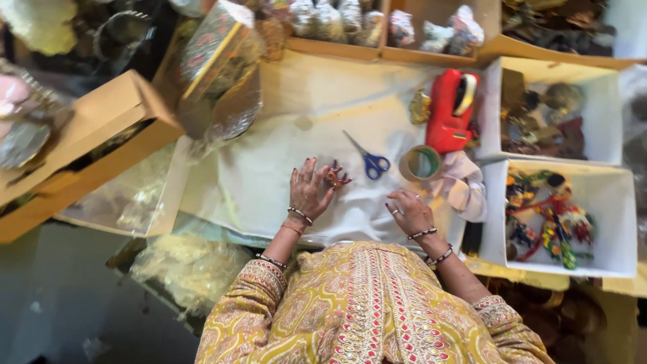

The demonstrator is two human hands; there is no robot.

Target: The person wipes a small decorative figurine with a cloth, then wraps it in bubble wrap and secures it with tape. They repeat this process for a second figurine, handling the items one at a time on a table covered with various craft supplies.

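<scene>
Left hand (309, 191): flat on white sheet (256, 182), fingers spread, gripping nothing; fingertips touching small red-and-gold ornament (336, 176), which lies on sheet just left of scissors.
Right hand (411, 212): resting on sheet, fingers loosely curled, nothing visibly gripped.
Scissors (368, 159), blue handles: blades shut, just beside ornament. Likely hazard: snagging on a sweep of either hand.
Tape roll (420, 163): standing loose near right hand, touching crumpled white cloth (464, 189); liable to roll if nudged.
Red tape dispenser (450, 111): beyond roll, against box wall.
Upper white box (610, 121): brassy and dark trinkets, detail unclear.
Lower white box (606, 202): bright multicoloured tasselled decorations.
Wooden tray (404, 55), far edge: wrapped silvery bundles in compartments.
Cardboard box (101, 128), left: tilted, contents hidden; possible slide toward sheet.
</scene>
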